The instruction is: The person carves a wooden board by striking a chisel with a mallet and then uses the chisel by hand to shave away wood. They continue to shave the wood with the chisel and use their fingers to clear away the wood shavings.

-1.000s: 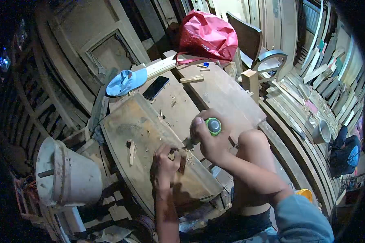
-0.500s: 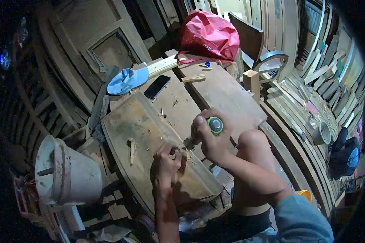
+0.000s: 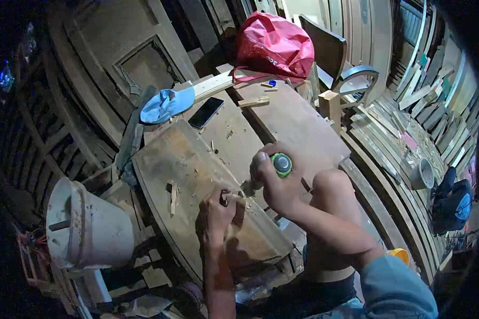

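Observation:
My right hand (image 3: 277, 178) is wrapped around the green and grey handle of a chisel (image 3: 281, 164), seen almost end-on. Its short metal blade points left and down toward a wooden board (image 3: 170, 154), near pale shavings at the board's edge. My left hand (image 3: 218, 210) rests on that board just left of the blade, its fingers curled together. What they pinch is dark and too small to make out. A split sliver of wood (image 3: 174, 199) lies on the board left of my left hand.
Beyond the board are a black phone (image 3: 206, 112), a light blue cap (image 3: 167, 105), a pink bag (image 3: 275, 45) and a wood block (image 3: 254, 102). A white bucket (image 3: 104, 228) stands at left. Stacked planks (image 3: 394, 196) and a grey pail (image 3: 422, 174) are at right.
My left hand has shifted slightly to the left and its fingers have turned a little. My right hand and the chisel stay almost in place.

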A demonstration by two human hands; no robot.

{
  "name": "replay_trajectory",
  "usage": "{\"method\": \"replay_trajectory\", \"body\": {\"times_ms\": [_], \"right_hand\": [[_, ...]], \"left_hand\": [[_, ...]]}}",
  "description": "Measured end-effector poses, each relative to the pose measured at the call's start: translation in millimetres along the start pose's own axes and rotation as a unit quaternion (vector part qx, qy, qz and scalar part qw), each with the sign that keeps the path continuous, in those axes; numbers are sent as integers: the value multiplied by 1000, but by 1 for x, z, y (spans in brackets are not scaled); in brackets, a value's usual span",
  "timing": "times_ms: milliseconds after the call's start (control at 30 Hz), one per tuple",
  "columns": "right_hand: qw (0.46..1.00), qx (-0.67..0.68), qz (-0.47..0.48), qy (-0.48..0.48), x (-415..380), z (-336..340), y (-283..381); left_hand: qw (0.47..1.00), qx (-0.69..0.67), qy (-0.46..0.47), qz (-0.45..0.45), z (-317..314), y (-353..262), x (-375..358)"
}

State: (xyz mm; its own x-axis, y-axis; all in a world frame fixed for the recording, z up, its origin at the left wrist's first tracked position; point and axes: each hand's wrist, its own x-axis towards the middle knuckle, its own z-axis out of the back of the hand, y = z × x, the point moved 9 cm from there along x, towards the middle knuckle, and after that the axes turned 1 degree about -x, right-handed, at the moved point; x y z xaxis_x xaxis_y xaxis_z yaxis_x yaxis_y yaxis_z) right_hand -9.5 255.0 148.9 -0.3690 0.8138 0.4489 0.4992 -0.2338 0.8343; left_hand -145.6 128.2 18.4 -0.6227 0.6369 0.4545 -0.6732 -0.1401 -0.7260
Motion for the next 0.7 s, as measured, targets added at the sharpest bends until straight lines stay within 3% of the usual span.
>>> {"method": "replay_trajectory", "body": {"times_ms": [267,333,433,600,667,700], "right_hand": [[997,-73,20,18,-3,-6,0],[999,-37,15,16,-3,-7,-1],[998,-55,32,8,-3,-7,3],[1000,-5,-4,14,-4,-6,3],[996,-67,37,35,-5,-11,2],[997,-56,11,41,-5,-13,1]], "left_hand": [[997,50,19,53,7,-16,1],[996,49,16,66,10,-23,1],[997,36,33,56,-2,3,-2],[999,14,25,34,1,-9,-1],[999,14,32,42,-1,-6,-1],[996,43,61,47,-3,-5,0]]}}
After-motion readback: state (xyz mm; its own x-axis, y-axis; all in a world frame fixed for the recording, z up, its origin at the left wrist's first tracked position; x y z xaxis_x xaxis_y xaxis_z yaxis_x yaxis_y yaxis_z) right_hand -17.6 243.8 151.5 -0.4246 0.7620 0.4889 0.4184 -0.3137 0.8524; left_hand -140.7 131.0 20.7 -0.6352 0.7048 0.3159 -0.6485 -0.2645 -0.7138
